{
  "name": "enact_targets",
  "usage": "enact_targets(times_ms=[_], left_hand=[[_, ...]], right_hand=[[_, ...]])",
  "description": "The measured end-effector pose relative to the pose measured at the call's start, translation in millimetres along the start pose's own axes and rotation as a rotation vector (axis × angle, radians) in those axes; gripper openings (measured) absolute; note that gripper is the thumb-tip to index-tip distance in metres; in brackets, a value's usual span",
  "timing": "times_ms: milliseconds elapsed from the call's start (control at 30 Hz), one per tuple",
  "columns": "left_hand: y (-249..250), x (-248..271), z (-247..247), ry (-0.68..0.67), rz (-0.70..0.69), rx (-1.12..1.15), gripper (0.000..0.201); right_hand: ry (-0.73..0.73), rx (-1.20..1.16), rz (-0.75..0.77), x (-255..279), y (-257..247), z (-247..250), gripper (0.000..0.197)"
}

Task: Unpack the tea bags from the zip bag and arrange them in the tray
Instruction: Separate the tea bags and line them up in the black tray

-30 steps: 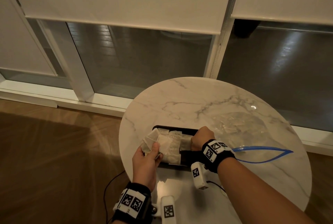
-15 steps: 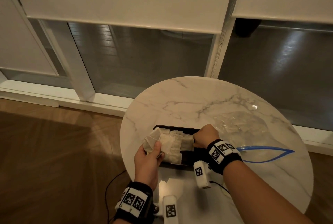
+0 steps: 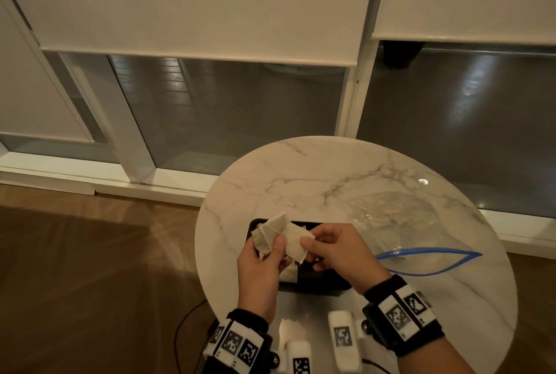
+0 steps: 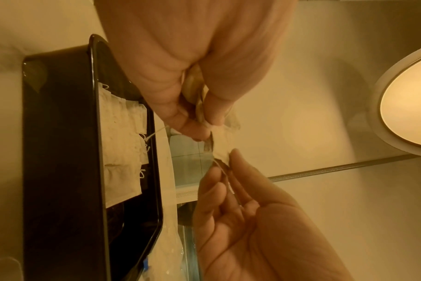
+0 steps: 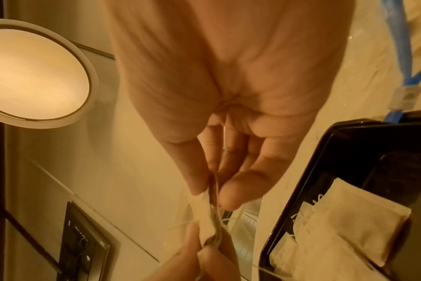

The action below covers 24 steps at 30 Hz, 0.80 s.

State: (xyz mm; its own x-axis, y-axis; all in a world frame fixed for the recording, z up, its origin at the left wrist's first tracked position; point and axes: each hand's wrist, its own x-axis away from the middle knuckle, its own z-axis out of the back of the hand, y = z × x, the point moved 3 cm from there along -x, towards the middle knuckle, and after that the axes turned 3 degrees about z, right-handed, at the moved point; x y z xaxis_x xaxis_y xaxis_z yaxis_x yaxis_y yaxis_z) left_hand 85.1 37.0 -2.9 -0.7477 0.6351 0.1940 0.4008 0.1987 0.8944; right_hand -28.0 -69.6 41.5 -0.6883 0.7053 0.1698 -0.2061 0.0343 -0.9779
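Over the black tray [image 3: 319, 286] my left hand [image 3: 264, 256] grips a fanned bunch of pale tea bags [image 3: 270, 230]. My right hand [image 3: 319, 245] pinches one tea bag [image 3: 296, 242] at the right side of that bunch with thumb and forefinger. In the left wrist view the same pinch shows on the tea bag [image 4: 222, 146], with several tea bags [image 4: 121, 144] lying in a row in the tray [image 4: 60, 152]. The right wrist view shows the pinched tea bag [image 5: 207, 214] between both hands. The clear zip bag [image 3: 400, 223] with its blue zip lies open on the right, with tea bags inside.
The round marble table [image 3: 331, 181] stands by a window with white blinds [image 3: 210, 3]. Wooden floor [image 3: 90, 268] lies to the left and a dark cable [image 3: 186, 322] hangs near the table's front edge.
My right hand lifted from the tray and came to the bunch, where it now pinches one tea bag. My left hand raised the bunch slightly.
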Motion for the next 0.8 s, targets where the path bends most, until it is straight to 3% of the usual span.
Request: enact_targets(times_ms=[200, 367, 633, 800], left_hand=[[2.8, -0.8, 5.7, 0.037, 0.017, 0.017, 0.021], [1.1, -9.0, 29.7, 0.100, 0.054, 0.025, 0.021], [-10.8, -11.3, 42.0, 0.127, 0.099, 0.026, 0.024], [-13.7, -13.1, 43.3, 0.141, 0.098, 0.035, 0.024]], right_hand=[[0.060, 0.062, 0.013, -3.1, 1.0, 21.6, 0.008], [0.215, 0.352, -0.069, -27.4, 23.9, 46.0, 0.013], [0.078, 0.622, -0.223, -65.3, 45.9, 29.3, 0.007], [-0.010, 0.836, -0.308, -88.3, 52.3, 16.2, 0.025]])
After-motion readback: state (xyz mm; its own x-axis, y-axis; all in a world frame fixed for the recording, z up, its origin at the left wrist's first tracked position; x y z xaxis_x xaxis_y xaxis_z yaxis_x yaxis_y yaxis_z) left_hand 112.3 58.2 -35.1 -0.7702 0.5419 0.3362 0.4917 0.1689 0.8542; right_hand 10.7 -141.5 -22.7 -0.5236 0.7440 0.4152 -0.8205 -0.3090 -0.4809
